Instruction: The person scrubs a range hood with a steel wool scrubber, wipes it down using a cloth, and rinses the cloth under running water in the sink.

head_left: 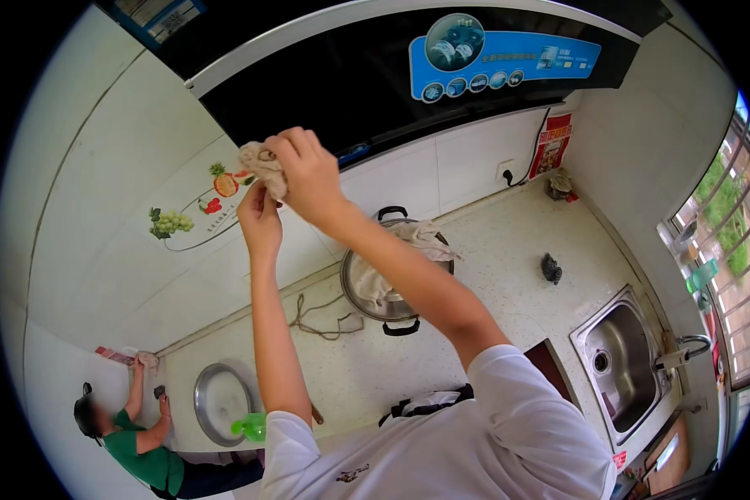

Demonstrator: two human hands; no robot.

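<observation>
A crumpled beige cloth [265, 169] is raised in front of the tiled wall, by the lower left corner of the black range hood [308, 92]. My right hand [310, 173] grips it from the right, fingers curled over it. Just below, my left hand [261, 221] has its fingers pinched together at the cloth's lower edge. Fruit stickers [225, 183] on the wall lie right beside the cloth. Under my right forearm stands a two-handled metal pot [347, 279], with another light cloth [425, 242] draped over it.
On the counter are a cord [329, 333], a round metal basin [200, 400], a green bottle [254, 427] and a dark crumpled lump [551, 268]. A steel sink [621, 358] with a faucet [692, 346] is at right. Another person [137, 450] in green works at far left.
</observation>
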